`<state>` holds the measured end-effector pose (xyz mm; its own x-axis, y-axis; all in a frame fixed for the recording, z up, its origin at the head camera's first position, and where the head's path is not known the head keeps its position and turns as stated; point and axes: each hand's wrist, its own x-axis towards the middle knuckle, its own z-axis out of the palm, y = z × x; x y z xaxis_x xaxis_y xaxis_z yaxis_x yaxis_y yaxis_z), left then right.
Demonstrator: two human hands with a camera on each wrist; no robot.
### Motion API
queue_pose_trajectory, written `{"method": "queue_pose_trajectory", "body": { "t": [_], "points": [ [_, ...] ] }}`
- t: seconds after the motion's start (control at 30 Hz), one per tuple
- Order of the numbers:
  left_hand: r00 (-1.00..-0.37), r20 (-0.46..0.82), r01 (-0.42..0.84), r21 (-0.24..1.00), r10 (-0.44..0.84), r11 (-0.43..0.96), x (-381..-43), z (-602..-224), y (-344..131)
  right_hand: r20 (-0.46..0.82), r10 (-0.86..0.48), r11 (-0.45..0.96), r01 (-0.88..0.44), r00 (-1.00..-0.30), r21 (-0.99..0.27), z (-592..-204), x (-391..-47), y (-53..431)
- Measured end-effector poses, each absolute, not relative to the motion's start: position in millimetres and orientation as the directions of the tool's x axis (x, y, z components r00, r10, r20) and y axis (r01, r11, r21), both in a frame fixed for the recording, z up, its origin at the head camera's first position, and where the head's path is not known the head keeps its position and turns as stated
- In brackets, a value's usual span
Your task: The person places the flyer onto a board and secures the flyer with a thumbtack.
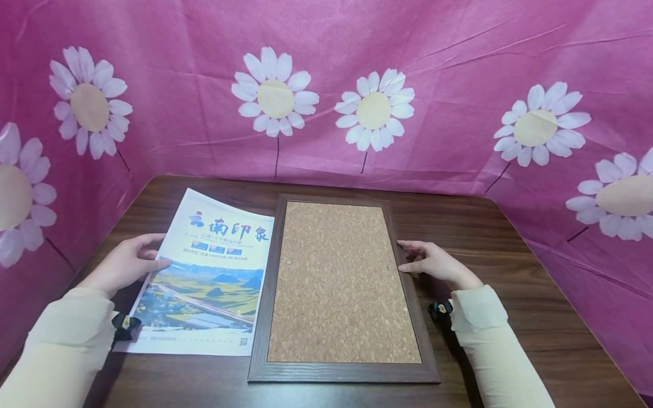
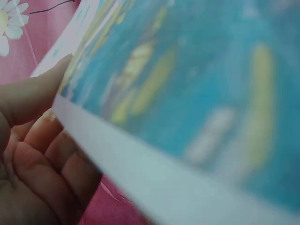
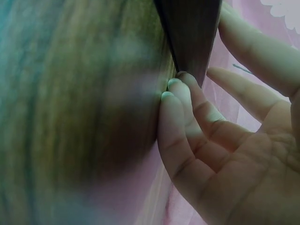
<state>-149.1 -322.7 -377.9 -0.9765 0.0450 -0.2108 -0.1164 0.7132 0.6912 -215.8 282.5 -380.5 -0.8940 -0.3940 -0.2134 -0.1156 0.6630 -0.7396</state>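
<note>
1. Printed sheet [image 2: 187, 93] fills most of the left wrist view, nearest that camera. In the head view it lies left of centre, a landscape below and large characters above. Its upper edge curves; it looks thin, light and floppy, likely to crease if squeezed, so a flat pinch on its margins should suit it.

2. Framed corkboard [image 1: 339, 283] occupies the centre and lower centre of the head view, right beside the sheet. Whether the sheet's right edge slips under it, I cannot tell. It appears stiff and heavier than the paper; best held by its brown wooden rim [image 1: 344, 372] at the sides, off the crumbly-looking cork.

3. Left hand [image 1: 127, 260], left of centre, pinches the sheet's left edge, thumb over the printed face, fingers behind.

4. Right hand [image 1: 436, 263], right of centre, touches the board's right side with its fingertips; whether it truly grips, I cannot tell.

5. Cream sleeves [image 1: 56, 351] enter at lower left and lower right, with black wrist units [image 1: 440, 310].

6. Dark wood-grain table [image 1: 510, 317] spreads across the lower half.

7. Pink cloth [image 1: 326, 34] printed with white daisies [image 1: 275, 97] spans the top and both sides.
</note>
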Motion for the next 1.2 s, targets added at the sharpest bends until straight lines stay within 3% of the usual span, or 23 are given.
{"method": "queue_pose_trajectory", "body": {
  "t": [0.6,1.2],
  "points": [
    [-0.985,-0.172,-0.129,0.701,-0.009,0.702,-153,-358,-328,-0.231,-0.413,0.670,-0.121,-0.881,-0.733,-379,-217,283],
    [-0.993,-0.118,-0.090,0.768,0.002,0.634,-161,-328,-299,-0.244,-0.418,0.670,-0.116,-0.875,-0.733,-379,-217,283]
  ]
}}
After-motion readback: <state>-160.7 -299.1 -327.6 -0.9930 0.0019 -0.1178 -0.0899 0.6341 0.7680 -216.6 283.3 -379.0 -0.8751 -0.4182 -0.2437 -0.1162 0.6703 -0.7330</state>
